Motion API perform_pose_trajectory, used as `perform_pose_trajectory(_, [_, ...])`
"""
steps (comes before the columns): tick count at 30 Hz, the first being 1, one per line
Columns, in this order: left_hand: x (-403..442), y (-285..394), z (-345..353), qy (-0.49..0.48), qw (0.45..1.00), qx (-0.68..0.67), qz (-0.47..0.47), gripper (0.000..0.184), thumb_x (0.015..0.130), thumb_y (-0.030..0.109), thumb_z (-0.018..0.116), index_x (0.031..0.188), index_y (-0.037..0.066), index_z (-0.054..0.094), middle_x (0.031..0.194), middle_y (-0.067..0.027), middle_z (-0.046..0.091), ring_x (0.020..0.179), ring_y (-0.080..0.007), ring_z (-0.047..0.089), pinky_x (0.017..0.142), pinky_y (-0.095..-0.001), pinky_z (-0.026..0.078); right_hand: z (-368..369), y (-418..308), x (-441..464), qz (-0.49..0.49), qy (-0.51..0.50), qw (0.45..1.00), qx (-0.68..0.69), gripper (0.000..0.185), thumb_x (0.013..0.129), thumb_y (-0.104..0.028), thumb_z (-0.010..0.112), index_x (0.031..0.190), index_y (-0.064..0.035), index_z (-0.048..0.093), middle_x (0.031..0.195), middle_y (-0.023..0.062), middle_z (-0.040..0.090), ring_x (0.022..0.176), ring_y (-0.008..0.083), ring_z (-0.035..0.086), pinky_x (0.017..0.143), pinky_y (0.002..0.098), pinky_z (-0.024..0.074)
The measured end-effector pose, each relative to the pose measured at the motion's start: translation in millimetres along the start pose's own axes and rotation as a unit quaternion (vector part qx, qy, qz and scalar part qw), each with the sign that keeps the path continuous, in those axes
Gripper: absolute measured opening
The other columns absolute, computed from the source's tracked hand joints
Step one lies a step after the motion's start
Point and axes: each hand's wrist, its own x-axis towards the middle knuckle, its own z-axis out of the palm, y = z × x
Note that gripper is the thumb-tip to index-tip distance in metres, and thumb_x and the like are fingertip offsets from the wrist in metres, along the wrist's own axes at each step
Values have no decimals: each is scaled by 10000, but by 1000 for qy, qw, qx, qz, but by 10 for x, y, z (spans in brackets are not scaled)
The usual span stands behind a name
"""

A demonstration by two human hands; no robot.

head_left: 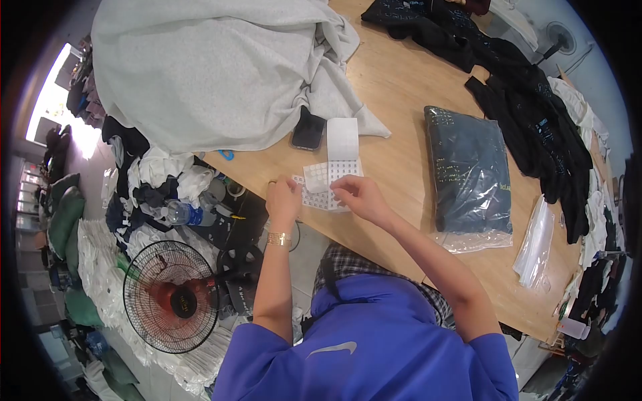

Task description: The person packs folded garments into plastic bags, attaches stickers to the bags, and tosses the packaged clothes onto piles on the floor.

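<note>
The label sheets (343, 168) lie flat near the edge of the counter (394, 194), directly between the two hands, with small dark print in rows and a blank white flap extending away from the person. A smaller pale sheet with round shapes (315, 175) lies over their left part. The left hand (285, 200), a gold-coloured band (278, 238) on its wrist, has its fingers curled at the left edge of the label sheets; whether they pinch anything is too small to tell. The right hand (361, 198) comes in from the right, its thumb and index finger drawn close together over the printed rows, just right of the smaller sheet; whether a label sits between them cannot be told. A dark phone (308, 128) lies just left of the blank flap, beside the grey fabric (207, 73), and a bagged dark garment (470, 174) lies farther right.
</note>
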Motion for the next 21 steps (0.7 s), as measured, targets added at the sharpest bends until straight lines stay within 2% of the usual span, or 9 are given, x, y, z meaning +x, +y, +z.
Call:
perform_pose_trajectory(4, [-9,24,-28,60,998,-19,16,298,762,211,731,987,56,611,921,-153,618,924,-341,587,772,-430,481,126,103,108,-33,30,995,-85,176,845,-74,614,991,15,656,861,111,662,745,170,644,687,288,523])
perform_pose_trajectory(6, [46,-30,-14,0,1000,-13,11,353,757,201,732,1027,30,583,918,-150,632,886,-323,609,769,-410,487,119,206,116,-64,16,985,-159,189,828,-55,607,998,12,656,883,129,646,754,197,640,706,299,517])
perform_pose_trajectory(10, [107,-95,38,-58,998,-4,20,383,760,138,730,1068,11,542,905,-130,637,809,-248,635,701,-361,506,123,306,132,-62,33,989,-131,205,819,-42,598,1011,5,653,892,146,626,750,216,631,707,307,515])
perform_pose_trajectory(12, [109,-119,96,-66,984,-168,-8,381,769,73,718,1090,17,520,913,-121,633,801,-202,636,669,-317,514,135,278,124,-58,43,989,-127,212,820,-47,599,1021,-4,651,890,144,630,747,219,632,708,311,517])
perform_pose_trajectory(16, [26,-61,175,-17,895,-444,-45,430,767,-12,680,1139,38,471,915,-110,639,888,-167,631,691,-286,516,196,120,178,-39,59,986,-154,200,820,-51,604,1013,-19,646,898,146,629,750,247,637,710,337,522])
perform_pose_trajectory(19, [-73,10,172,28,877,-478,-50,498,777,-34,672,1198,48,420,955,-115,625,849,-169,638,714,-282,528,288,-10,234,-53,70,981,-173,177,823,-51,605,994,-28,645,899,144,623,761,274,640,702,362,522])
perform_pose_trajectory(21, [-104,26,153,55,902,-428,-5,491,792,-36,660,1208,47,412,983,-124,610,826,-165,639,718,-267,526,342,-82,270,-92,61,975,-195,157,828,-61,604,976,-32,645,899,143,616,776,292,639,702,380,519])
